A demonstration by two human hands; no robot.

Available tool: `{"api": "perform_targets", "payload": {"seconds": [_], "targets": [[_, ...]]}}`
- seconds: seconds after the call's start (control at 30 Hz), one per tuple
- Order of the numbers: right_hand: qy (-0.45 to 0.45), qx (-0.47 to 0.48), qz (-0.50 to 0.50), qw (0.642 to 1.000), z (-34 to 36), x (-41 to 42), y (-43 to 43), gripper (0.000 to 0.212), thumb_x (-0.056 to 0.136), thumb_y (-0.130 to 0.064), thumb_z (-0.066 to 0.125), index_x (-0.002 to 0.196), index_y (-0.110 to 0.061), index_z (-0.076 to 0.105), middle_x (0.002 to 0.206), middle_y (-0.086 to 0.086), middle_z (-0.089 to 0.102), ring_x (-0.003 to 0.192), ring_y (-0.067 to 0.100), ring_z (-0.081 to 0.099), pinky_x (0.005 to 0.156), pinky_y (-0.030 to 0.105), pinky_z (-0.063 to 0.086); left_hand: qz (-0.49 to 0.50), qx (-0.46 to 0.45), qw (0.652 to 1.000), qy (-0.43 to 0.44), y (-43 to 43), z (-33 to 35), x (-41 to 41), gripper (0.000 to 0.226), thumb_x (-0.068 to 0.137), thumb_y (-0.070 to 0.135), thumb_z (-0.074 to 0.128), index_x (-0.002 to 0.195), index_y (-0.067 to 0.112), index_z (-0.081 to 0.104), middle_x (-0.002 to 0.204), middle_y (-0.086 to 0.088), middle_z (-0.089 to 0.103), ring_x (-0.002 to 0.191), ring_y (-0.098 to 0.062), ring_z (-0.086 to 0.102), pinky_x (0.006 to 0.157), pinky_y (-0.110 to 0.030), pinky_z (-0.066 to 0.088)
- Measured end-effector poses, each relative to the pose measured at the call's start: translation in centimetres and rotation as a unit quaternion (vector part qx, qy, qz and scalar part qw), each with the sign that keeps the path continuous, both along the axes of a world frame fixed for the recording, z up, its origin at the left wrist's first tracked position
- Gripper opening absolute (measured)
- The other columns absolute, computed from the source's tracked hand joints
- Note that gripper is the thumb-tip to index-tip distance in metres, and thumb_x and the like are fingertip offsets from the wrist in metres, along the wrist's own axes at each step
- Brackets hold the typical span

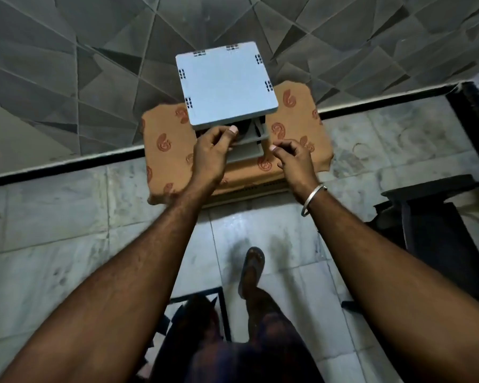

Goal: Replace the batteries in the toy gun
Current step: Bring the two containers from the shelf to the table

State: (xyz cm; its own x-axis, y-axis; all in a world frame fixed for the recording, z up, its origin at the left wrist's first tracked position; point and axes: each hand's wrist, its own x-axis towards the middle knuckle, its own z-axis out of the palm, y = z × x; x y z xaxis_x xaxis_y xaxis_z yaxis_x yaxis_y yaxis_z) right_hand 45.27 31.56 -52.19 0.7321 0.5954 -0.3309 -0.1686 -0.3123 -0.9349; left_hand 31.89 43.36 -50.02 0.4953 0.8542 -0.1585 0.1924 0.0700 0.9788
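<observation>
Left hand [213, 156] had its fingers curled under the near edge of a grey plastic stool [227, 84], thumb on the rim, gripping it tilted above an orange paisley cloth [166, 150]. Right hand [291, 158], fingers loosely curled, was just beside the stool's folded legs; couldn't tell if it gripped anything. Steel bangle [313, 200] on that wrist. Toy gun wasn't in shot, so no clue where it was or how it looked.

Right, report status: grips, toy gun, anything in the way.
Left grip holds grey stool by its near edge. Right grip curled beside it, hold unclear. Toy gun not in view. Stool over orange cloth.
</observation>
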Motion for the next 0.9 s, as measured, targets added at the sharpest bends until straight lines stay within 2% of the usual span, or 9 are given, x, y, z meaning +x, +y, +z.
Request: {"api": "perform_targets", "payload": {"seconds": [0.1, 0.3, 0.4, 0.5, 0.57, 0.63, 0.7, 0.8, 0.9], "targets": [[-0.003, -0.028, 0.004, 1.0, -3.5, 2.7, 2.0, 0.008, 0.088, -0.016, 0.067, 0.095, -0.02, 0.067, 0.104, -0.001, 0.069, 0.1, 0.013, 0.062, 0.093, 0.036, 0.051, 0.015, -0.037, 0.999, 0.013, 1.0, -2.9, 2.4, 0.028, 0.097, 0.03, 0.059, 0.101, 0.006, 0.072, 0.1, -0.014, 0.074, 0.097, -0.025, 0.07, 0.093, -0.045, 0.056], [0.0, -0.079, -0.002, 0.997, -10.3, 6.3, 6.6, 0.011, 0.079, -0.023, 0.07, 0.089, -0.024, 0.068, 0.102, 0.003, 0.072, 0.1, 0.021, 0.066, 0.097, 0.044, 0.052, 0.045, -0.079, 0.995, 0.038, 3.7, -8.6, 4.8, 0.025, 0.099, 0.023, 0.057, 0.098, 0.003, 0.071, 0.095, -0.015, 0.072, 0.094, -0.025, 0.069, 0.092, -0.043, 0.055], [-0.012, -0.101, -0.003, 0.995, -13.3, 7.7, 9.3, 0.013, 0.083, -0.012, 0.068, 0.096, -0.014, 0.069, 0.1, 0.005, 0.071, 0.099, 0.023, 0.066, 0.097, 0.042, 0.051, 0.048, -0.088, 0.993, 0.068, 4.9, -11.8, 5.3, 0.029, 0.093, 0.03, 0.063, 0.09, 0.003, 0.072, 0.087, -0.014, 0.072, 0.089, -0.032, 0.069, 0.089, -0.049, 0.055], [-0.028, -0.118, 0.0, 0.993, -15.5, 8.7, 11.3, 0.018, 0.083, -0.006, 0.065, 0.102, -0.007, 0.068, 0.1, 0.008, 0.07, 0.098, 0.023, 0.065, 0.095, 0.036, 0.051, 0.059, -0.094, 0.988, 0.111, 6.0, -14.9, 5.3, 0.033, 0.084, 0.046, 0.063, 0.079, 0.014, 0.07, 0.081, -0.011, 0.069, 0.084, -0.037, 0.066, 0.081, -0.049, 0.055], [-0.047, -0.131, 0.007, 0.99, -16.7, 9.4, 12.4, 0.024, 0.085, -0.007, 0.065, 0.108, -0.005, 0.066, 0.104, 0.009, 0.069, 0.096, 0.021, 0.064, 0.088, 0.023, 0.049, 0.087, -0.094, 0.984, 0.122, 6.8, -16.3, 5.7, 0.029, 0.083, 0.048, 0.061, 0.075, 0.02, 0.067, 0.079, -0.007, 0.067, 0.08, -0.028, 0.063, 0.081, -0.048, 0.055], [-0.078, -0.144, 0.023, 0.986, -17.6, 10.0, 13.1, 0.027, 0.086, -0.008, 0.065, 0.112, -0.005, 0.064, 0.105, 0.01, 0.067, 0.09, 0.017, 0.06, 0.075, 0.013, 0.041, 0.119, -0.095, 0.98, 0.126, 7.6, -17.2, 6.1, 0.025, 0.089, 0.041, 0.061, 0.081, 0.017, 0.065, 0.081, -0.007, 0.066, 0.077, -0.019, 0.063, 0.08, -0.047, 0.059], [-0.108, -0.157, 0.033, 0.981, -18.3, 10.6, 13.9, 0.029, 0.086, -0.011, 0.065, 0.114, -0.004, 0.063, 0.107, 0.011, 0.066, 0.09, 0.019, 0.06, 0.073, 0.012, 0.038, 0.152, -0.094, 0.975, 0.135, 8.4, -17.7, 6.8, 0.022, 0.094, 0.035, 0.062, 0.086, 0.015, 0.061, 0.081, -0.006, 0.063, 0.069, -0.012, 0.061, 0.07, -0.036, 0.058], [-0.141, -0.171, 0.043, 0.974, -19.2, 11.4, 15.1, 0.032, 0.085, -0.014, 0.067, 0.114, -0.001, 0.064, 0.112, 0.015, 0.067, 0.1, 0.026, 0.062, 0.076, 0.017, 0.039, 0.204, -0.097, 0.962, 0.155, 9.8, -18.1, 7.9, 0.029, 0.084, 0.047, 0.063, 0.093, 0.019, 0.058, 0.089, -0.004, 0.069, 0.085, -0.026, 0.068, 0.081, -0.043, 0.057], [-0.159, -0.199, 0.051, 0.966, -20.1, 12.1, 16.1, 0.032, 0.084, -0.015, 0.067, 0.113, -0.001, 0.065, 0.113, 0.016, 0.066, 0.104, 0.029, 0.062, 0.08, 0.021, 0.042, 0.231, -0.116, 0.951, 0.169, 11.1, -18.6, 8.8, 0.036, 0.08, 0.041, 0.063, 0.103, 0.015, 0.054, 0.105, -0.011, 0.071, 0.098, -0.033, 0.068, 0.089, -0.047, 0.056]]}}
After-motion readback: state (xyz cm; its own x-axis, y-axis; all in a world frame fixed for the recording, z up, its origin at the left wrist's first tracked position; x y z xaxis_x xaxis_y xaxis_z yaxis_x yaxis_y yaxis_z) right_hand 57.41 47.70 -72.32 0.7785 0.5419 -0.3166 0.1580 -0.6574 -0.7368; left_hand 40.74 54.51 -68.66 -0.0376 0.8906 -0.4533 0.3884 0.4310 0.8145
